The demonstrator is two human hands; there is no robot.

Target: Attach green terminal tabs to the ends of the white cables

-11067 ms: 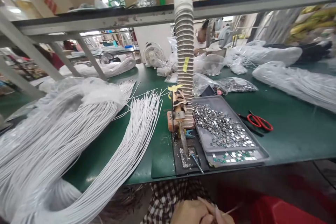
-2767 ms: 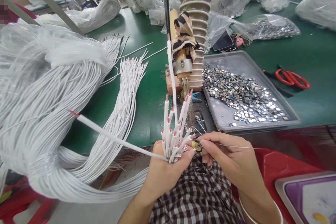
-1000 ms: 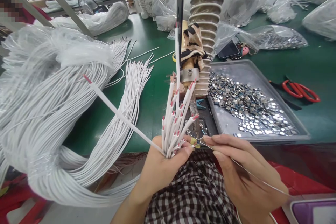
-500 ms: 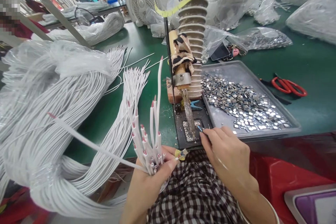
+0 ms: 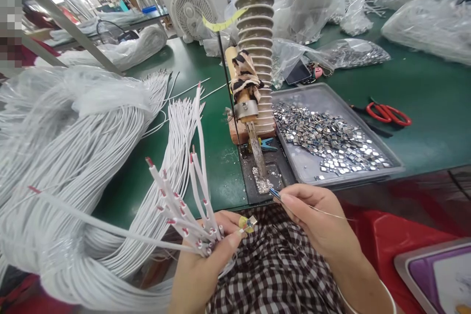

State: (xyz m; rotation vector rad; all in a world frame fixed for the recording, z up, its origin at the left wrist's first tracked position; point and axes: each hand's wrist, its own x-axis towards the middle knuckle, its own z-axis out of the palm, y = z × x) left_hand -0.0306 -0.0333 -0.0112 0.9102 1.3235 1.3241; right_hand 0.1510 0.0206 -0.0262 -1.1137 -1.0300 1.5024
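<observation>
My left hand [image 5: 213, 250] is closed round a bundle of white cables [image 5: 184, 221] with red wire tips fanning upward. Its thumb and finger also pinch a small metal connector [image 5: 251, 222], beside yellow tape on a finger. My right hand [image 5: 312, 211] pinches slim blue tweezers [image 5: 274, 193] and a thin wire [image 5: 327, 213] that trails to the right. The tweezers' tip is near the soldering iron's grey, crusted tip [image 5: 257, 154], which points down over a black base [image 5: 287, 171] with solder bits. Whether the tweezers grip anything is too small to tell.
A tray [image 5: 399, 169] of small metal connectors stands right of the iron, with red-handled scissors [image 5: 390, 114] beyond. A ribbed hose [image 5: 255, 34] rises behind the iron. Bundled white cables [image 5: 95, 157] cover the left; a fan [image 5: 193, 7] stands behind.
The camera view has shifted slightly. My right hand has turned, showing more of the tweezers and wire. The cables in my left hand lean further left.
</observation>
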